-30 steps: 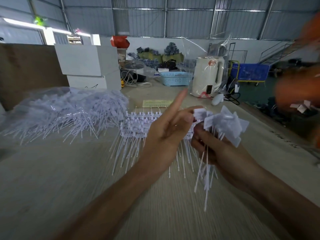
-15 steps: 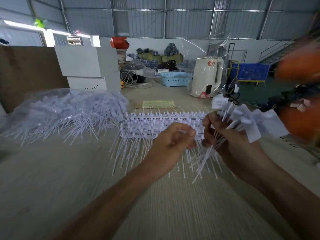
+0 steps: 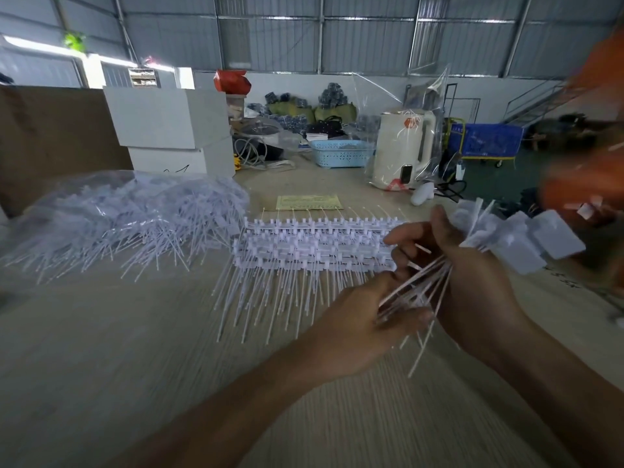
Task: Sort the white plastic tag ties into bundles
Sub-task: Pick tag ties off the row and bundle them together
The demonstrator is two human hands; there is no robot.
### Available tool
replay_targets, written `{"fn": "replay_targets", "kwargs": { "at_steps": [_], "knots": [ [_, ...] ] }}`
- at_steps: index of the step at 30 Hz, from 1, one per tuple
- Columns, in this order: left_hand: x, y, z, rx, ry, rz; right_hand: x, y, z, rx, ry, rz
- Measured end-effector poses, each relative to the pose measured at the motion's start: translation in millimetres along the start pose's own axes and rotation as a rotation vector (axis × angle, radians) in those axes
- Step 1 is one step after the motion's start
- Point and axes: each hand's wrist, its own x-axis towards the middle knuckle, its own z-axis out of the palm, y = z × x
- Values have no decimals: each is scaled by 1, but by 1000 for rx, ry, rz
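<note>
The right hand (image 3: 472,292) is over the near right part of the counter (image 3: 135,349), its fingers clamped round a bundle of white tag ties (image 3: 516,238); the flat tag heads fan out up and to the right past the hand, toward the counter's right edge, and the thin tails slant down and to the left. The left hand (image 3: 354,329) sits just beside it, nearer the middle of the counter, with its fingers curled about the tails of that same bundle where they stick out below the right hand. Just beyond both hands, at the middle of the counter, lies a stacked row of ties (image 3: 314,244), heads lined up side by side and tails pointing toward the near edge. Toward the left edge a loose heap of ties (image 3: 128,224) lies inside clear plastic. Behind the row is a yellow slip of paper (image 3: 309,201). Toward the far edge stand two white boxes (image 3: 169,130), one on the other, a pale blue basket (image 3: 341,153) and a cream kettle (image 3: 403,150) under a clear bag. Something orange and blurred fills the right edge of the view.
</note>
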Motion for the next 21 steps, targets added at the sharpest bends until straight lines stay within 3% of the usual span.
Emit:
{"fn": "replay_targets", "kwargs": {
  "at_steps": [4, 11, 21],
  "knots": [
    [-3, 11, 0, -158, -1, 15, 0, 2, 1, -226, 126, -74],
    [-5, 11, 12, -220, -92, -13, 0, 3, 6, -217, 124, -11],
    [-5, 11, -1, -237, 47, -91, 8, 14, -3, -311, 144, -67]
  ]
}}
